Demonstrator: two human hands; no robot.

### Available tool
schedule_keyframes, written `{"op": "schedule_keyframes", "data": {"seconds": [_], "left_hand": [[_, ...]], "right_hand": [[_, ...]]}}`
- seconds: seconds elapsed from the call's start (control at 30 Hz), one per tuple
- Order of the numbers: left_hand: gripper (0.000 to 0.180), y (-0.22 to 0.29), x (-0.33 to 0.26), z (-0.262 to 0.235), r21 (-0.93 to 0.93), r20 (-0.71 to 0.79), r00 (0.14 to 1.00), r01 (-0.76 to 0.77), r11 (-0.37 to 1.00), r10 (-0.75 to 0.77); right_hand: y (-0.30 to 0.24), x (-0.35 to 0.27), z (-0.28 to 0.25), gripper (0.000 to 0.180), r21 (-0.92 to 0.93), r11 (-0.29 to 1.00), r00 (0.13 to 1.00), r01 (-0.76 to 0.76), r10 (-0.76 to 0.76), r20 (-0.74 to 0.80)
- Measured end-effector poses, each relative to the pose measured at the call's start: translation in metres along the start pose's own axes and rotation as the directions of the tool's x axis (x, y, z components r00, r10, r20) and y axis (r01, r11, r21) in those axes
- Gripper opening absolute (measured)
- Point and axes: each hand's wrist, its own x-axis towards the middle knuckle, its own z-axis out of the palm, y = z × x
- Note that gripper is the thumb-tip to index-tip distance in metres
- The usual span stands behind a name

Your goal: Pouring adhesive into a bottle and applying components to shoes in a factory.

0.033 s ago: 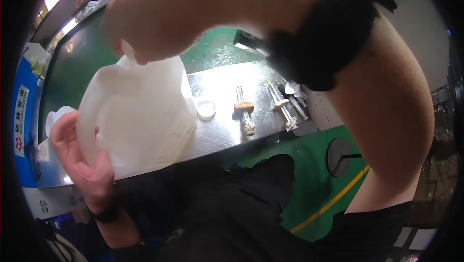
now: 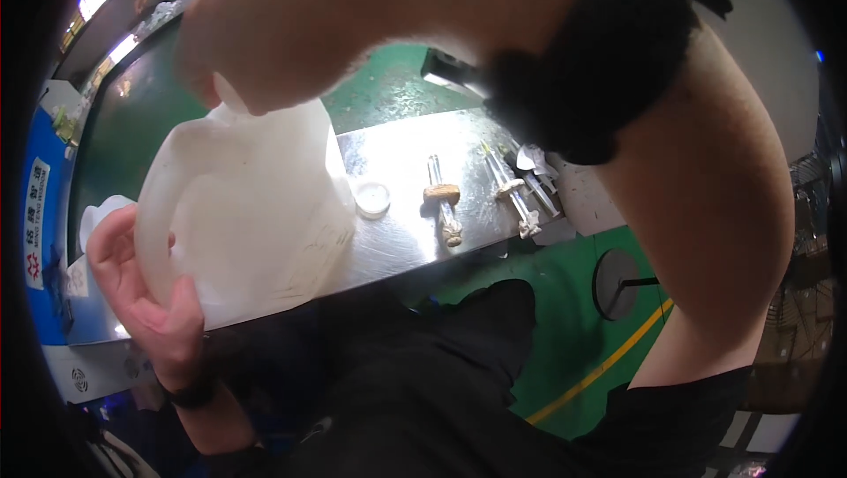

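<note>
White jug [image 2: 247,213] stands at the left of the steel surface [image 2: 406,244]. Left hand [image 2: 146,297] cups its near side, fingers curled on the wall. Right hand [image 2: 225,67] sits at the top; finger state cannot be told. Support should stay low and steady; cap [image 2: 372,200] and syringes [image 2: 445,204] lie just right.

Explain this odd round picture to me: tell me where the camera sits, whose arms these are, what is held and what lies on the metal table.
There is no machine here. A wide-angle camera on a person's head looks down at their own bare hands, which bends the edges. The left hand cups the base of a big white plastic jug; the right hand meets its top, though its grip is blurred. On the shiny metal table lie a small round white lid and several thin tools. The green floor is below.
</note>
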Motion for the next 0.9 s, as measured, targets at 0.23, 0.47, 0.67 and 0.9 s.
{"op": "schedule_keyframes", "data": {"seconds": [0.23,0.47,0.67,0.9], "left_hand": [[0.074,-0.010,-0.001,-0.010,0.028,0.012,0.999,-0.044,0.999,0.043],[0.074,-0.015,-0.001,-0.012,-0.026,0.030,0.997,-0.066,0.998,0.066],[0.072,-0.011,0.001,-0.011,0.020,0.040,0.999,-0.025,0.999,0.024],[0.069,0.005,-0.002,0.001,0.023,0.038,0.999,-0.003,1.000,0.002]], "right_hand": [[0.007,0.000,-0.001,0.032,0.013,1.000,0.999,0.014,-0.013,-0.034],[0.005,-0.002,-0.004,0.031,0.016,0.999,0.997,0.041,-0.040,-0.066],[0.008,-0.001,-0.007,0.032,0.035,0.994,0.986,0.107,-0.102,-0.134],[0.055,-0.027,0.000,0.033,0.119,0.835,0.700,0.537,-0.362,-0.615]]}}
